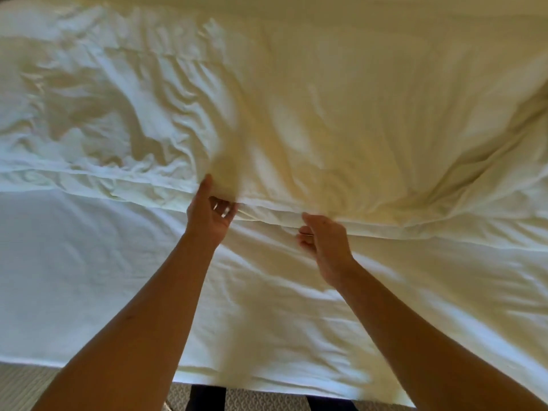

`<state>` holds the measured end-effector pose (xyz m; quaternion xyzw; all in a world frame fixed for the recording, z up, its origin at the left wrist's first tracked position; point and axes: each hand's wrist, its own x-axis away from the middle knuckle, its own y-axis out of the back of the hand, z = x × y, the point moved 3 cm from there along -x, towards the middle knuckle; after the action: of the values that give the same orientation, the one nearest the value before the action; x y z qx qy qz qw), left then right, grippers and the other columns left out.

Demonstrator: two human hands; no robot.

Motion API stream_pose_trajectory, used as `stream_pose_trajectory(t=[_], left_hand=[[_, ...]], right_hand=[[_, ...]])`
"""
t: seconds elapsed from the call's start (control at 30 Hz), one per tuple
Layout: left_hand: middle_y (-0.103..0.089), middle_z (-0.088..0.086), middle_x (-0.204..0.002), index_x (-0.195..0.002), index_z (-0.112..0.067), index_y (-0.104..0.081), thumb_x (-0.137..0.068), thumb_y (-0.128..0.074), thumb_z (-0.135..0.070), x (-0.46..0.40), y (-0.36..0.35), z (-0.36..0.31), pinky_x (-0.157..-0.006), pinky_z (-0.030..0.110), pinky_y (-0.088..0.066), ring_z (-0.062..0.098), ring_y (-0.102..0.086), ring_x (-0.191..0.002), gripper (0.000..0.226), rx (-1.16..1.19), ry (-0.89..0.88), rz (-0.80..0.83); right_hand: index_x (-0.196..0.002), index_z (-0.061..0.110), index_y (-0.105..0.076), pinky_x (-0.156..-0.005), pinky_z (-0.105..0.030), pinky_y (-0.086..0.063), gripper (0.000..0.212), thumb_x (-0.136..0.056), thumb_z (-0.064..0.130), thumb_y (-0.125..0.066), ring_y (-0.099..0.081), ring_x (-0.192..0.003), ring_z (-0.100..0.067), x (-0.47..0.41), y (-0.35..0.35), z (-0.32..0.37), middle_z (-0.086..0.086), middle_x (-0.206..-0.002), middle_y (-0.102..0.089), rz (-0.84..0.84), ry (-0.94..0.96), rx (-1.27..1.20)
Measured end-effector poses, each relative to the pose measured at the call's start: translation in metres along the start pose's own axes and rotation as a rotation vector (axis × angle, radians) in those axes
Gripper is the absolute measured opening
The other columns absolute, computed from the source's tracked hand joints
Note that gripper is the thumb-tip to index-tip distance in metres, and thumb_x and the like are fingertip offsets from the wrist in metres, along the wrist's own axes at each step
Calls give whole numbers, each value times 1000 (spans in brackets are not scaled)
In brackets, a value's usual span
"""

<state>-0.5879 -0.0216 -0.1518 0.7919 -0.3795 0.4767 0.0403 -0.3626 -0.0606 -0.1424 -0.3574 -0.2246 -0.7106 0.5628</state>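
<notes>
A cream-white duvet [341, 120] lies rumpled across the far half of a bed, its near hem running left to right across the middle of the view. My left hand [209, 213] grips that hem, thumb on top of the fabric and fingers curled beneath it. My right hand [324, 243] is a short way to the right at the same hem, fingers curled in; whether they pinch the cloth is hidden. A white bed sheet [89, 277] covers the near half of the mattress under both forearms.
The bed's near edge [74, 364] runs along the bottom, with patterned carpet [23, 387] below it. My dark-clad legs [207, 397] stand against the bed edge. The duvet is more bunched and creased on the left [98, 114] than on the right.
</notes>
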Motion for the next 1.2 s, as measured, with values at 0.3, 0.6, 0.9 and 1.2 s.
stream_pose_trajectory(t=[0.3,0.6,0.9,1.2], left_hand=[[-69,8,-98,-113,-12,-61,-98,-52,-7,1,13,-68,-75,40,-57,25,-65,-92,19,160,91,154],[-73,3,-88,-106,-16,-60,-96,-56,-10,-39,84,-38,-94,47,-52,20,-71,-84,13,-139,268,229],[-65,10,-128,-135,-15,-57,-94,-62,-31,-56,91,-145,-100,49,-48,29,-60,-120,44,142,-66,217],[-73,7,-100,-105,-13,-63,-98,-45,-2,-37,117,-177,-82,45,-59,21,-71,-92,22,169,-31,218]], right_hand=[[-104,9,-65,-87,-40,-58,12,-93,10,-59,-70,-96,-24,-2,-120,33,-12,-106,-72,140,72,-1084],[-107,13,-63,-74,-39,-61,14,-94,16,-57,-74,-87,-20,-26,-98,-69,-5,-92,-76,-167,-50,-883],[-121,14,-61,-96,-50,-52,42,-82,24,-73,-66,-111,-27,-10,-191,-30,-10,-121,-68,114,-91,-883],[-101,9,-70,-89,-39,-57,22,-83,4,-58,-70,-97,-18,-4,-233,-17,-8,-101,-74,291,20,-933]])
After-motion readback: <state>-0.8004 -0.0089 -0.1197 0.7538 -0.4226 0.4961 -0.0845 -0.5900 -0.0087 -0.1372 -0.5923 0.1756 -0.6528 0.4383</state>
